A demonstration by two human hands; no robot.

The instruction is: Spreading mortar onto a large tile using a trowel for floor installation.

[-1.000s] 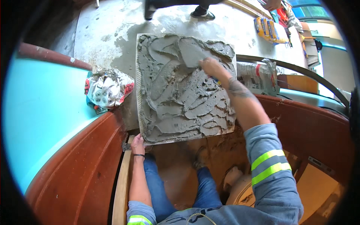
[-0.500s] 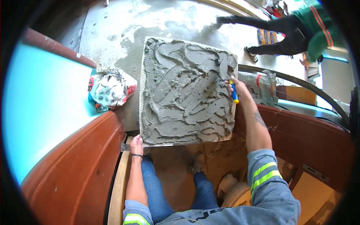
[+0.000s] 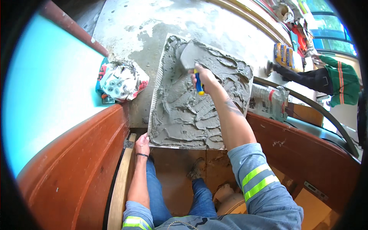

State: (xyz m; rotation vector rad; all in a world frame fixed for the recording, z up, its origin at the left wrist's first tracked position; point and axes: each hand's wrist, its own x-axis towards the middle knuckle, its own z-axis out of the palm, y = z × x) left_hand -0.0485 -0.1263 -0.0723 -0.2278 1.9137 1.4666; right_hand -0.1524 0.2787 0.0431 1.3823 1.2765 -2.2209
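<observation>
A large square tile (image 3: 154, 99), its back coated with grey mortar (image 3: 184, 111) in rough ridges, lies in front of me. My right hand (image 3: 207, 79) is closed around the blue and yellow handle of a trowel (image 3: 188, 56). The trowel's grey blade rests in the mortar near the tile's far left corner. At the near left corner my left hand (image 3: 142, 144) grips the tile's edge, fingers partly hidden beneath it.
A crumpled white bag (image 3: 122, 82) stands left of the tile, and another bag (image 3: 268, 101) right of it. Brown door panels (image 3: 76, 153) flank me on both sides. A co-worker in a green top (image 3: 338, 80) is at the far right. A bucket (image 3: 234, 203) sits by my legs.
My right hand has carried the trowel leftward across the mortar, from the right edge to the far left part. The left hand stays at its corner. The co-worker has shifted farther right.
</observation>
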